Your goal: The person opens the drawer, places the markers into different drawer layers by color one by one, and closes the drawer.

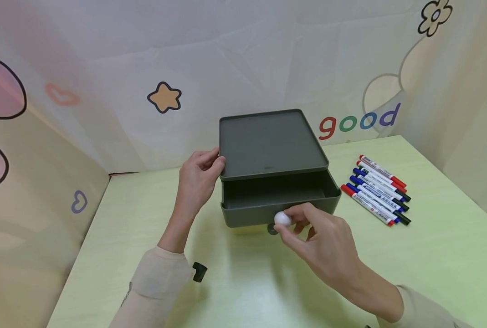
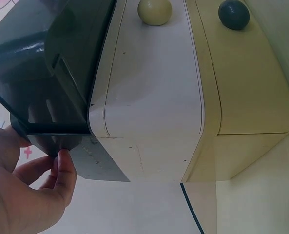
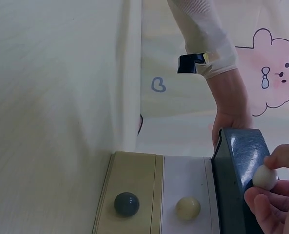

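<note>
A small desktop drawer unit (image 1: 272, 143) stands on the table, its top dark grey and slightly recessed inside a raised rim. The top grey drawer (image 1: 255, 215) is pulled partway out, and its inside shows. My right hand (image 1: 327, 243) pinches the drawer's round white knob (image 3: 265, 177) between thumb and fingers. At the unit's left top edge, my left hand (image 1: 197, 182) holds the side with thumb and fingers. Lower down are a white drawer (image 2: 151, 83) with a cream knob (image 2: 154, 10) and a yellow drawer (image 2: 251, 83) with a dark knob (image 2: 233, 14).
Several capped markers (image 1: 376, 189) with red, blue and black ends lie in a slanted row right of the unit. The pale green table (image 1: 136, 228) meets a printed cloth backdrop (image 1: 247, 59) close behind the unit.
</note>
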Tool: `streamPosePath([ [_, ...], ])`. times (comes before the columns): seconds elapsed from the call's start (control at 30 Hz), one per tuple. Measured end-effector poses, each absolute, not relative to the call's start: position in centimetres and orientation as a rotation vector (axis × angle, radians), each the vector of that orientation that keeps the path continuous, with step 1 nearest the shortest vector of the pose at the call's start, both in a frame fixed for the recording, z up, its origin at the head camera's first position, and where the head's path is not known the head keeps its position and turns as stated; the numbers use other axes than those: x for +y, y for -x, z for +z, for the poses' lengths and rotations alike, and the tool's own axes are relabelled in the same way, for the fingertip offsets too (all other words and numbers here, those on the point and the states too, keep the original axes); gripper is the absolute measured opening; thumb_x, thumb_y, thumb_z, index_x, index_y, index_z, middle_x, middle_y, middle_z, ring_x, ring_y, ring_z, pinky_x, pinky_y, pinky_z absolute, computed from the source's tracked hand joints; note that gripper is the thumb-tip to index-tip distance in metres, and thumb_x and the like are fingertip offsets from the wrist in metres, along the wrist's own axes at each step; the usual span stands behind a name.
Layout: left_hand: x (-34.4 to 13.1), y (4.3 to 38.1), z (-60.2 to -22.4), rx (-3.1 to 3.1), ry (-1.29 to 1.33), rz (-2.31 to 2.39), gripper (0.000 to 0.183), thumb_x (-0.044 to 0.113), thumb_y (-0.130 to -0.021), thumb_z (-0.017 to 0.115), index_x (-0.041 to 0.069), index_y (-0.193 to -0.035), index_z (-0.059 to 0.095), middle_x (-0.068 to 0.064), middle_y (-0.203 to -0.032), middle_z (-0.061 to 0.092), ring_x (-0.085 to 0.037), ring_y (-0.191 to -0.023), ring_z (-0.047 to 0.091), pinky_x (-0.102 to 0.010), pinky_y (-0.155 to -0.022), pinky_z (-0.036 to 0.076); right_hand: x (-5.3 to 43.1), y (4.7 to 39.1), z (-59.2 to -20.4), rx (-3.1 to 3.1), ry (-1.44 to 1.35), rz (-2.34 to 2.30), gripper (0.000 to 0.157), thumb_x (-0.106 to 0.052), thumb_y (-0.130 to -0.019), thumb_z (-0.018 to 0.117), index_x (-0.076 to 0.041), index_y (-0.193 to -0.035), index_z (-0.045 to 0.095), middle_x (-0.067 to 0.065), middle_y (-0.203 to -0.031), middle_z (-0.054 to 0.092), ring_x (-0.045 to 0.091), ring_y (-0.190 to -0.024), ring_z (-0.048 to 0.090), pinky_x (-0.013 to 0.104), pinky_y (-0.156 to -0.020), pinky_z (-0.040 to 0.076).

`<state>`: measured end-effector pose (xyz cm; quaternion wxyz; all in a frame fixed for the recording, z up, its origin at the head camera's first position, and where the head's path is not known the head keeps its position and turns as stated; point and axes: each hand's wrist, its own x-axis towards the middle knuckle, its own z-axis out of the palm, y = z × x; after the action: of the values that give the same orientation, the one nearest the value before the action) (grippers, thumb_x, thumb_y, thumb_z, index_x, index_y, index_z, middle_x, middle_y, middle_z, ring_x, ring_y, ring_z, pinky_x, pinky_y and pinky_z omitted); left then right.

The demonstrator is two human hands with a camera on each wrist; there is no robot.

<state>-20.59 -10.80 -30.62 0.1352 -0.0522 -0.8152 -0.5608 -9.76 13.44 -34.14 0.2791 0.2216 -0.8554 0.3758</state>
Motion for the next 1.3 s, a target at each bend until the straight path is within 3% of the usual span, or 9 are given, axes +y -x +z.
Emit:
streamPosePath([
  [1.3,-10.9,20.6,-30.7,-2.362,0.15,-1.627,0.04,0.02,-0.101,0.067,0.008,-0.139,0.066,-0.01,-0.114,0.065,-0.022,-0.103,0.066,-0.03,-0.082,0.053,13.5,6.7,-33.8,-2.397,-0.582,0.969,0.031,-0.011,-0.076,0.092,-0.016,-0.098,0.071,-0.011,-0.086,0.073,-0.002,-0.068,0.059,0.019,-0.054,0.049],
])
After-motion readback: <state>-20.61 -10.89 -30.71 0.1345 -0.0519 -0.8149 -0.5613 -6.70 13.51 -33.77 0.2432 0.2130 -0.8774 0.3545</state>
